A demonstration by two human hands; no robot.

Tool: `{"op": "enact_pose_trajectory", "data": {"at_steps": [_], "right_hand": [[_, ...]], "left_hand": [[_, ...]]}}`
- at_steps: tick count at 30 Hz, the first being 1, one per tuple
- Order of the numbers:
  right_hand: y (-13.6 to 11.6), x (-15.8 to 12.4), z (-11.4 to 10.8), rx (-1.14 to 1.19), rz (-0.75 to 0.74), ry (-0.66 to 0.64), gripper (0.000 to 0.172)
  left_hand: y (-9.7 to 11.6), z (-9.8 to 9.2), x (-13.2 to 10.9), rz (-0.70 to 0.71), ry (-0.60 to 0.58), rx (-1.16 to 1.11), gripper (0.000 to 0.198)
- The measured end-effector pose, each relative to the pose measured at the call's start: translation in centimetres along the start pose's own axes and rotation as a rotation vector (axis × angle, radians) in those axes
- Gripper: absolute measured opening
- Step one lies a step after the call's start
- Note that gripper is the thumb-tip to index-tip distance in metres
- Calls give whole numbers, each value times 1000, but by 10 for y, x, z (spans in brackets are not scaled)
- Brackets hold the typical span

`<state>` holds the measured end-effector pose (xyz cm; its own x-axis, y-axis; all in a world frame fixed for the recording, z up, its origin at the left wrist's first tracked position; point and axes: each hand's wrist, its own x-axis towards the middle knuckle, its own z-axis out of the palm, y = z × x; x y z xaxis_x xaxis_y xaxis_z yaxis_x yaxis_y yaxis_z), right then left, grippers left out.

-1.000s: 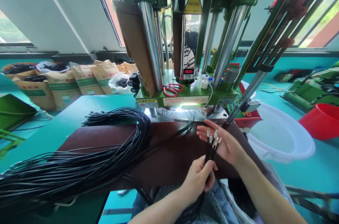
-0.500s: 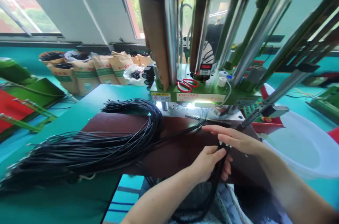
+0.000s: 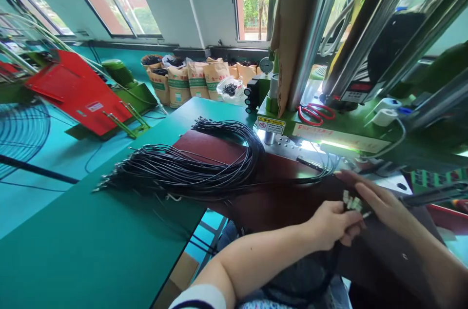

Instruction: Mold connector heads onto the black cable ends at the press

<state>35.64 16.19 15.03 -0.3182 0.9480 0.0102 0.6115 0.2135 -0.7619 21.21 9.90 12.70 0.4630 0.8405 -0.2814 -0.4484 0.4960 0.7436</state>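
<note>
Sorting cable ends: left hand (image 3: 331, 223) closed in a grip around a small bunch of black cables (image 3: 350, 200), metal tips up, over the brown mat (image 3: 285, 202) on the tabletop (image 3: 91, 231). Right hand (image 3: 380, 202) open, fingers flat against the tips. Next calls for keeping tips level.

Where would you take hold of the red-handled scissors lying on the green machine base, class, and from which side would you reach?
Grip the red-handled scissors by the two red loops. They lie flat on the green machine base with the loops facing the open front edge, so coming from the front and above looks easiest. The steel columns stand close behind, so a reach from the back would probably be blocked.
</note>
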Motion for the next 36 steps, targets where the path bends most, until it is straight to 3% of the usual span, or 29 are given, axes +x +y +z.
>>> {"op": "enact_pose_trajectory", "data": {"at_steps": [2, 3, 5, 10, 13, 17, 20, 24, 29, 36], "right_hand": [[32, 16, 1, -437, -29, 189, 42], [45, 21, 1, -619, -39, 191, 41], [59, 23, 2, -772, -58, 150, 38], [39, 0, 4, -985, -65, 61, 26], [27, -19, -1, -669, 32, -85, 19], [23, -59, -2, -22, 347, -185, 10], [18, -92, 8, 430, 499, -71, 27], [10, -117, 27, 874, 457, 172, 41], [12, -123, 37, 1052, 377, 362, 46], [25, -126, 41, 1060, 325, 377, 51]], "left_hand": [[1, -8, 0, 13, 68, -52, 36], [1, -11, -1, 25, 93, -70, 34], [2, -14, -4, 47, 133, -86, 31], [-1, -18, -13, 6, 130, -89, 34], [-5, -18, -17, -37, 89, -105, 39], [-9, -12, -17, -22, 77, -39, 39], [-14, -4, -14, 9, 110, 150, 31], [-27, 10, -8, 199, 97, 604, 17], [-39, 23, -3, 293, 1, 898, 17], [-40, 24, -1, 290, 16, 945, 17]]}}
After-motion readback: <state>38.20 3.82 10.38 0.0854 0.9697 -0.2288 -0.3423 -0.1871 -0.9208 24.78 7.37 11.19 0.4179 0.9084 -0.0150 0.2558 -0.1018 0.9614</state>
